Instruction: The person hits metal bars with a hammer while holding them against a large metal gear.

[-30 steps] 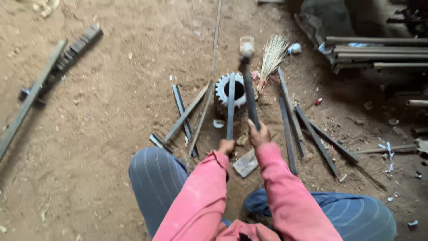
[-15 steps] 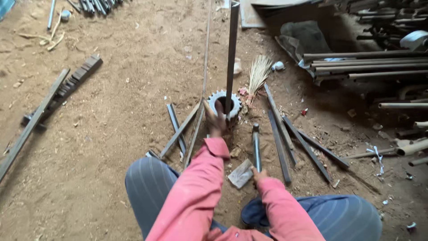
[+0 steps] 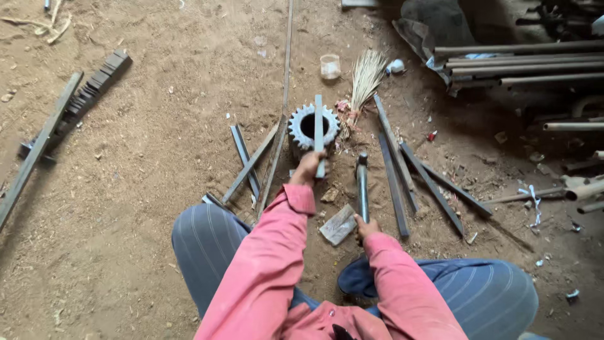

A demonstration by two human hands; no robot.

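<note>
- We see the left hand [image 3: 308, 169] clenched round the near end of a flat steel strip [image 3: 319, 129], which lies across the open bore of a toothed gear wheel [image 3: 313, 126] resting on the dirt floor [image 3: 145, 189].
- Right hand [image 3: 365, 225] grips the near end of a hammer [image 3: 362, 182]; its head rests on the floor just right of the gear wheel, apart from the strip.
- A small grey metal plate [image 3: 338, 224] lies on the floor touching or just beside the right hand.
- Packages: one small translucent plastic cup [image 3: 329, 66] stands upright toward the far edge, beyond the gear wheel; a small whitish, rounded object [image 3: 395, 66] sits to its right. We cannot tell whether either carries a label.
- A straw hand broom [image 3: 365, 82] lies between cup and gear wheel, bristles pointing away.
- Loose flat bars [image 3: 393, 170] fan out right of the hammer; more bars [image 3: 248, 160] left of the gear wheel.
- Far right corner: stacked steel tubes [image 3: 516, 63] crowd that edge.
- Left edge: a long angle bar [image 3: 38, 148] and a notched piece [image 3: 94, 88].
- Open room: bare dirt between the left-edge stock and the left bars, and in the near left corner.
</note>
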